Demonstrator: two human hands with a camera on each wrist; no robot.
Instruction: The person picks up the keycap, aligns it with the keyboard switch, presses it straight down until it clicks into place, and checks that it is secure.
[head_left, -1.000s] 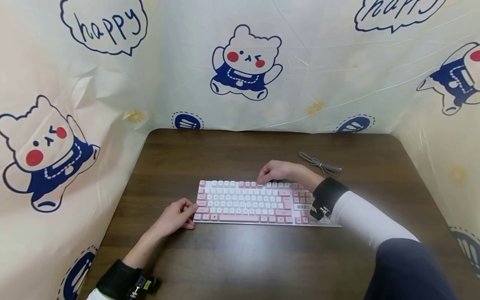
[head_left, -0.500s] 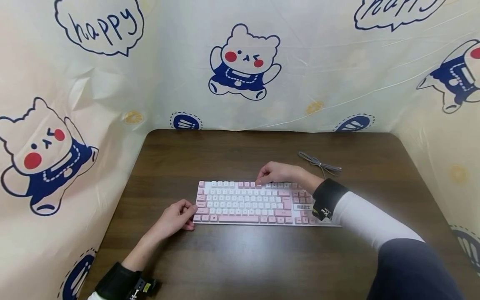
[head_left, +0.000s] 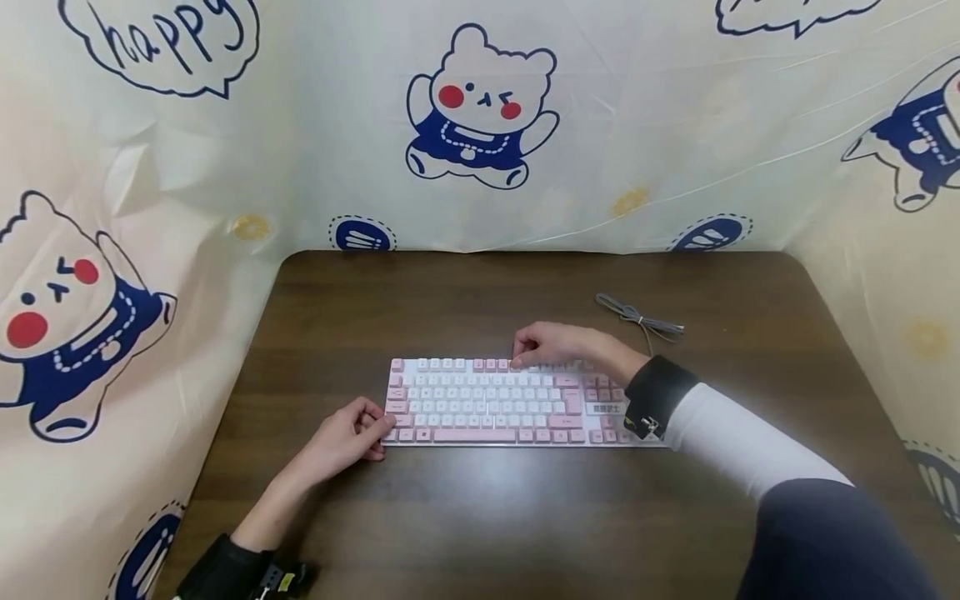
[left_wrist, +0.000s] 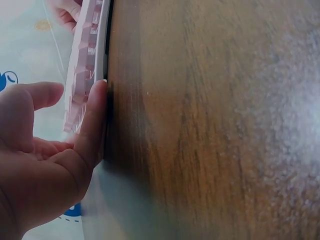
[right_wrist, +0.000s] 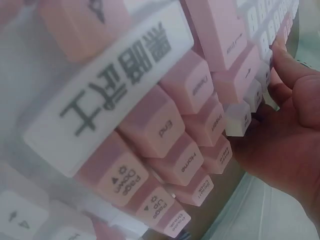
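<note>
A pink and white computer keyboard (head_left: 487, 407) lies on the brown table. My left hand (head_left: 351, 436) holds its front left corner, with the thumb over the end keys. In the left wrist view, one finger (left_wrist: 93, 115) lies along the keyboard's front edge. My right hand (head_left: 551, 343) reaches across the right side and grips the back edge with curled fingers, the thumb against the top row of keys. The right wrist view shows the keyboard's label plate (right_wrist: 110, 90) and pink keys up close. My right forearm hides the keyboard's right end.
A grey cable (head_left: 641, 318), bundled and tied, lies behind the keyboard towards the right. The wooden table (head_left: 480, 517) has rounded back corners. Cloth printed with bears (head_left: 480, 125) hangs behind it and along both sides.
The head view has shifted slightly, so the cloth prints sit higher and further left. Both hands keep their places on the keyboard, with no clear movement.
</note>
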